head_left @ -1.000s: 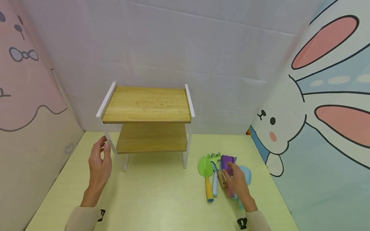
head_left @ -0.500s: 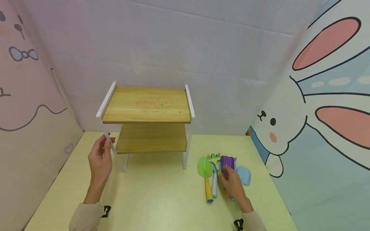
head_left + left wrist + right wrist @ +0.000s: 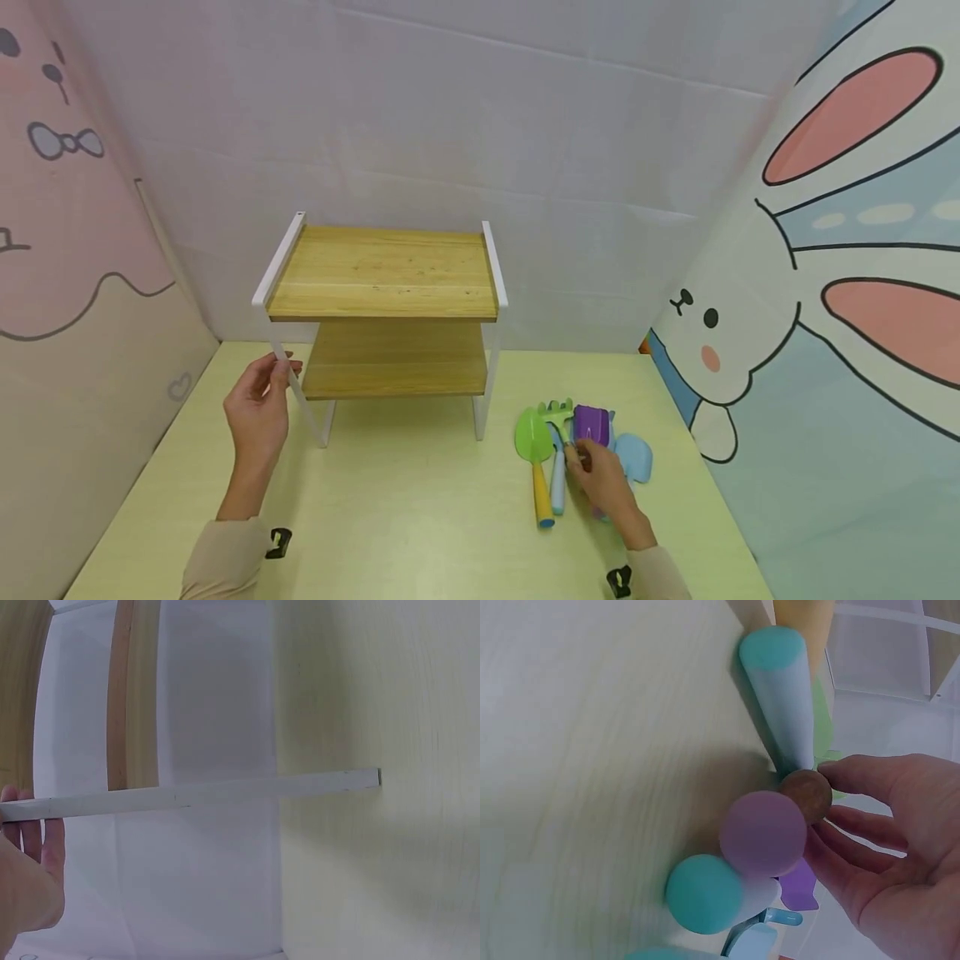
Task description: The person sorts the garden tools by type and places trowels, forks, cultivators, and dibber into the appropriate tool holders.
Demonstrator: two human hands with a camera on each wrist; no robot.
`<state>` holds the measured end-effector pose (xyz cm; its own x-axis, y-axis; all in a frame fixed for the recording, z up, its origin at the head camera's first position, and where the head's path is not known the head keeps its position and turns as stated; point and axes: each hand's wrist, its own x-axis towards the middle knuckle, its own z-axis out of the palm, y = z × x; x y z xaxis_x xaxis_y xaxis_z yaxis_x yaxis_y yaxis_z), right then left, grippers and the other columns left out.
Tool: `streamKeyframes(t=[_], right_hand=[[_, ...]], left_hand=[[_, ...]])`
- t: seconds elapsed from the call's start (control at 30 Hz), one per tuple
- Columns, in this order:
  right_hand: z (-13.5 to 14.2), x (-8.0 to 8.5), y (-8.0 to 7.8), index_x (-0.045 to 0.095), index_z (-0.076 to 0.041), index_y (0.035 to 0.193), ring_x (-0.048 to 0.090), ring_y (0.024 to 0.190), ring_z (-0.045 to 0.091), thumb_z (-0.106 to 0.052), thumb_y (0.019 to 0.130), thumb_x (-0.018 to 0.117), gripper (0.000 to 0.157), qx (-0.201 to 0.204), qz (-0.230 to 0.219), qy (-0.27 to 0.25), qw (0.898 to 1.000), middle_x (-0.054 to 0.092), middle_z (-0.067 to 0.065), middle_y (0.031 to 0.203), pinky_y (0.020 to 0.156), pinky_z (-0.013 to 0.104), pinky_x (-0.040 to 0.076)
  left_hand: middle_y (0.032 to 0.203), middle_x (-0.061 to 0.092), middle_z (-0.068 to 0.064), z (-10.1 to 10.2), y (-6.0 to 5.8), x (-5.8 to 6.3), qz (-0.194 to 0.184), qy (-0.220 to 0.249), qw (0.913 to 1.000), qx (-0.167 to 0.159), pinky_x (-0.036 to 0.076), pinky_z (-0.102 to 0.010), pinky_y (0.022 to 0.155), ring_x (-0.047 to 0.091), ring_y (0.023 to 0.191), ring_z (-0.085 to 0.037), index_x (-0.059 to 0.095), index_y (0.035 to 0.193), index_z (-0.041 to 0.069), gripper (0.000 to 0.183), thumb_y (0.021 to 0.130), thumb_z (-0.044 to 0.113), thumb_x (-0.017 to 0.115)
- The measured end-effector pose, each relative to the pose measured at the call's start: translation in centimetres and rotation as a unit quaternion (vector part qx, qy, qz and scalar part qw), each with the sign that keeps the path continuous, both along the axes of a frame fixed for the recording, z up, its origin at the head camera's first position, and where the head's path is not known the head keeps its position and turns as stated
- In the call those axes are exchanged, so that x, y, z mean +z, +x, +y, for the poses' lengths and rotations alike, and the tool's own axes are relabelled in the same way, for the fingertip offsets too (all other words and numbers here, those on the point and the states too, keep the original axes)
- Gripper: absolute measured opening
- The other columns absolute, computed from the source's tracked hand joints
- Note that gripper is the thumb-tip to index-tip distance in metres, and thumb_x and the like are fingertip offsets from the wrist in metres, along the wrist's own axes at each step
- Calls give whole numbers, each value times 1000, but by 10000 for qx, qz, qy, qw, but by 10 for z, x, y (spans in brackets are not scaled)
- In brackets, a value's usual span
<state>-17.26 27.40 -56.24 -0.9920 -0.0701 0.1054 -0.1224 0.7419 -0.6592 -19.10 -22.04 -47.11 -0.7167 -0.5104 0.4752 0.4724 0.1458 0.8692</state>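
A two-tier shelf [image 3: 390, 271] with wooden boards and a white frame stands at the back. My left hand [image 3: 258, 412] grips its left front leg [image 3: 262, 787], thumb in front and fingertips showing past the far side. At the right lies a bunch of toy garden tools. There my right hand [image 3: 603, 483] pinches the brown handle [image 3: 806, 796] of a green toy rake [image 3: 556, 410] between thumb and fingers. Left of it lie a green trowel [image 3: 533, 433] with a yellow handle and a pale blue handle [image 3: 557, 487]. A purple tool head [image 3: 592, 423] lies just beyond the right hand.
A light blue shovel [image 3: 634, 457] lies on the bunch's right side. In the right wrist view, a round purple handle end [image 3: 763, 834] and a teal one [image 3: 705, 894] sit close by the rake handle. Printed cloth walls [image 3: 810, 375] border the pale table [image 3: 420, 517].
My right hand has moved left and down from over the purple tool onto the rake's handle. My left hand's fingers have come round the shelf leg. The shelf stays in place.
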Motion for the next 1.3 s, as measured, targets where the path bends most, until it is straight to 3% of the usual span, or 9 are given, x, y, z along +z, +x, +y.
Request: streamKeyframes(t=[0.1,0.27,0.43,0.6,0.77,0.93,1.2,1.3], right_hand=[[1,2,-1,66,8,120,70,92,26,0,93,72,28,7,-110,-11,9999,72,17,106,78,39,62],[4,4,-4,67,10,117,71,90,29,-2,92,74,29,37,-222,-136,9997,73,18,102,79,43,63],[9,2,-8,68,9,118,72,93,30,-10,92,76,33,-136,-705,-368,9967,74,16,102,82,43,62],[9,6,-8,65,12,124,71,95,30,-15,93,76,43,-321,-1367,-1007,9850,73,19,108,80,41,63],[7,9,-7,62,14,127,70,85,22,-14,95,75,45,-508,-1805,-1707,9673,74,18,104,72,34,62],[7,9,-6,63,12,128,68,82,19,-16,95,76,45,-702,-1912,-2038,9576,74,11,98,71,32,61],[4,13,-2,63,12,128,68,81,20,-16,96,75,45,-743,-1816,-2198,9556,74,11,99,73,36,62],[3,16,-1,63,12,129,70,85,21,-16,96,75,45,-730,-1751,-2271,9552,75,16,105,75,36,63]], left_hand=[[91,74,8,0,0,3,-56,30,10000,-48,57,-13,85,71,88,-3,63,114,-21,22,101,-3,59],[88,74,6,6,9,19,-55,87,9998,-180,58,-13,82,71,86,-4,61,112,-23,21,102,-5,58],[87,74,4,9,14,27,11,142,9994,-309,56,-12,84,71,85,-4,60,110,-25,22,101,-5,59],[86,74,7,10,14,29,-5,-25,9998,-215,56,-13,86,71,86,-3,60,110,-24,21,102,-5,58],[86,74,6,5,6,19,74,132,9994,-302,57,-13,84,71,85,-4,59,110,-25,20,101,-8,57],[87,74,6,2,-1,12,84,109,9994,-304,57,-13,85,71,86,-4,60,111,-24,19,101,-9,56],[86,74,4,11,10,33,188,27,9990,-410,57,-14,84,71,84,-4,59,109,-27,19,101,-9,57],[86,74,5,8,6,28,143,3,9992,-361,57,-14,85,71,85,-4,59,109,-26,19,101,-9,57]])
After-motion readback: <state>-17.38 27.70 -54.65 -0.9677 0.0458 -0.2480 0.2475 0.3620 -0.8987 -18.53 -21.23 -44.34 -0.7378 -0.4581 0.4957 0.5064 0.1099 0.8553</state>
